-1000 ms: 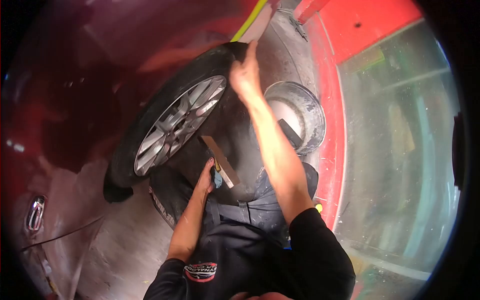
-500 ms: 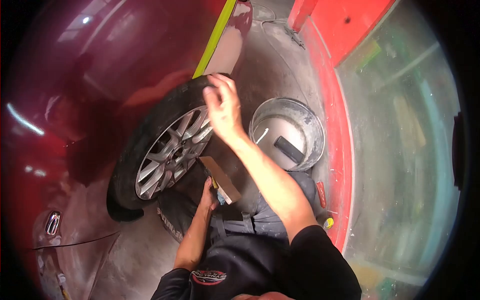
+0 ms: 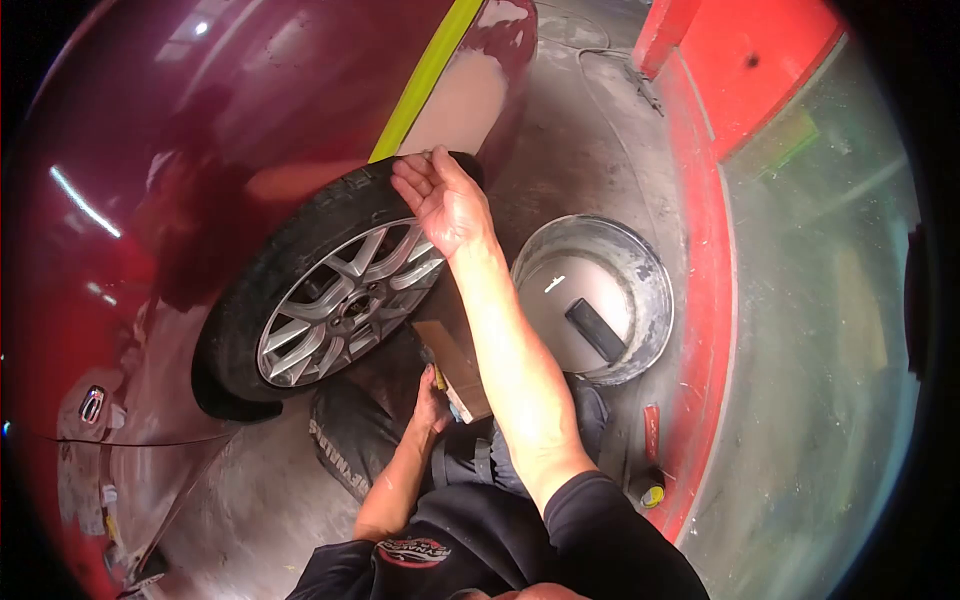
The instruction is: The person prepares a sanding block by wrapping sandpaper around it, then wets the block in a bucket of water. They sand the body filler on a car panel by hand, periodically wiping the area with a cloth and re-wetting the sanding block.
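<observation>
My right hand is raised by the top of the tyre, just below the wheel arch, palm turned up and fingers loosely bent, holding nothing. Close behind it, a pale filler patch covers part of the dark red car body, bordered by a strip of yellow-green masking tape. My left hand grips a flat brown sanding block low over my lap. Yellow and blue bits show along the block's edge, and my right forearm hides part of it. The silver-spoked wheel stands left of both hands.
To the right, a worn metal bucket holds cloudy liquid and a black block. A red-handled tool and a small yellow-topped can lie near the red wall edge. A cable runs over the floor.
My right hand has turned from back-up to palm-up near the wheel arch. The left hand still holds the sanding block, which is now partly behind my right forearm. The view has shifted slightly.
</observation>
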Available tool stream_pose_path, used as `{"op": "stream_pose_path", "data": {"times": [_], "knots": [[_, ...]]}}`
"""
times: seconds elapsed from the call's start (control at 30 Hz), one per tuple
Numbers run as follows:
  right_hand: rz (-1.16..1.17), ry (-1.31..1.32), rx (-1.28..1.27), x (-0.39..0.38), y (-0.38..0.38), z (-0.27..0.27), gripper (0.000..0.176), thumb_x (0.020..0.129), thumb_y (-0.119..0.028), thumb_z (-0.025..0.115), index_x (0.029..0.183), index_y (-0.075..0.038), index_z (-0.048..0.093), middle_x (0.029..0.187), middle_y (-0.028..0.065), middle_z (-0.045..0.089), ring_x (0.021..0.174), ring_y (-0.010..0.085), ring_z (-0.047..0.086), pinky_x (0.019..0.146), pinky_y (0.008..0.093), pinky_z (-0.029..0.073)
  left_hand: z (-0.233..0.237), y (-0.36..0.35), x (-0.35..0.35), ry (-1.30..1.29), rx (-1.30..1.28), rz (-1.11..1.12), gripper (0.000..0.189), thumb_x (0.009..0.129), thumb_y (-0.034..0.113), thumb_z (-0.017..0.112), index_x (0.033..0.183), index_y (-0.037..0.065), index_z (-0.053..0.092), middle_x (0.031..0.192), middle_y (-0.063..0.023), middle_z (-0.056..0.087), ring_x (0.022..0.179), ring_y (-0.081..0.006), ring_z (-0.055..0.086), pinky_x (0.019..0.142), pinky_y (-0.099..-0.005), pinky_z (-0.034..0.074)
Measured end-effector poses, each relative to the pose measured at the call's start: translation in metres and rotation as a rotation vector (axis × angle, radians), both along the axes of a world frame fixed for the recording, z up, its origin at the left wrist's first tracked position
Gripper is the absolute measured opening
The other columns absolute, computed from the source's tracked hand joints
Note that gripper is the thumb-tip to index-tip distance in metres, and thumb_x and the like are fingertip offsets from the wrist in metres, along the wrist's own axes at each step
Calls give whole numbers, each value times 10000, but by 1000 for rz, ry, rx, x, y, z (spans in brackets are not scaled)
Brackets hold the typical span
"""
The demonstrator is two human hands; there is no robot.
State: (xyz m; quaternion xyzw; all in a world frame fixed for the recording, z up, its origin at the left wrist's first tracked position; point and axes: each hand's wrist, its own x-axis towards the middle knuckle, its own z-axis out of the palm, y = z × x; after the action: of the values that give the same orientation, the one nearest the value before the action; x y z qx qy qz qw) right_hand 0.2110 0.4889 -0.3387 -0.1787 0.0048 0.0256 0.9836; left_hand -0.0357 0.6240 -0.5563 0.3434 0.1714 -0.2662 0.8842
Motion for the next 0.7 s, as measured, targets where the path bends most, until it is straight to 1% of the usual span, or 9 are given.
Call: {"op": "stream_pose_path", "data": {"times": [0.03, 0.13, 0.23, 0.33, 0.43, 0.47, 0.53, 0.57, 0.7], "knots": [[-17, 23, 28, 2, 4, -1, 315, 1056, -285, 634, 1202, -8, 603, 1194, 171, 661, 1164, 319, 647, 1054, 508, 531, 3, 0, 0, 3, -5, 8, 776, 904, 663, 677, 1420, 95, 559, 1382, -110, 628, 1286, -300, 589, 1112, -513, 459], [8, -14, 221, 3, 11, 4, 257, 1059, -242, 627, 1171, -12, 612, 1192, 162, 663, 1185, 321, 638, 1092, 521, 502, 12, -9, -8, 30, 140, 148, 736, 929, 632, 657, 1420, 95, 548, 1388, -121, 627, 1281, -315, 603, 1110, -518, 467], [-4, -45, 315, -1, 13, 13, 247, 1067, -230, 609, 1180, -10, 602, 1213, 158, 657, 1222, 325, 621, 1134, 533, 464, 14, -8, -12, 11, 62, 99, 798, 922, 657, 647, 1463, 88, 503, 1442, -133, 589, 1315, -323, 580, 1125, -522, 453], [-11, -17, 287, -3, 15, 20, 278, 1094, -261, 552, 1183, -3, 602, 1141, 163, 674, 1133, 303, 647, 1086, 518, 497, 18, -9, -15, -31, 131, 93, 826, 915, 663, 651, 1479, 84, 485, 1467, -144, 570, 1334, -330, 566, 1138, -524, 440], [-2, -22, 276, -1, 13, 19, 297, 1092, -269, 563, 1188, 11, 590, 1166, 188, 673, 1152, 322, 648, 1087, 523, 499, 27, -13, -17, -4, 150, 86, 836, 908, 673, 654, 1474, 79, 496, 1461, -144, 578, 1332, -334, 571, 1140, -520, 441], [-1, -18, 256, -2, 12, 19, 301, 1089, -260, 568, 1197, 20, 582, 1196, 208, 657, 1186, 344, 633, 1106, 535, 484, 27, -14, -18, -3, 167, 96, 831, 902, 673, 662, 1460, 77, 511, 1445, -142, 591, 1319, -332, 583, 1134, -517, 450], [-2, -15, 204, -4, 12, 14, 312, 1083, -243, 580, 1216, 39, 564, 1257, 249, 624, 1254, 388, 601, 1145, 558, 454, 17, -10, -15, 14, 71, 60, 822, 898, 668, 669, 1451, 79, 521, 1436, -139, 597, 1313, -328, 589, 1127, -514, 460], [1, -16, 183, -4, 10, 14, 313, 1083, -245, 581, 1209, 41, 566, 1244, 249, 631, 1233, 389, 615, 1123, 551, 478, 13, -10, -14, 24, 25, 43, 817, 897, 666, 672, 1446, 80, 526, 1432, -137, 601, 1310, -326, 591, 1123, -513, 464], [36, -20, 105, -2, 6, 9, 309, 1081, -253, 587, 1171, 42, 578, 1172, 246, 661, 1144, 385, 669, 1023, 521, 564, 10, -12, -12, 24, 110, 51, 807, 892, 660, 682, 1435, 80, 539, 1420, -128, 612, 1298, -305, 601, 1111, -504, 477]]}}
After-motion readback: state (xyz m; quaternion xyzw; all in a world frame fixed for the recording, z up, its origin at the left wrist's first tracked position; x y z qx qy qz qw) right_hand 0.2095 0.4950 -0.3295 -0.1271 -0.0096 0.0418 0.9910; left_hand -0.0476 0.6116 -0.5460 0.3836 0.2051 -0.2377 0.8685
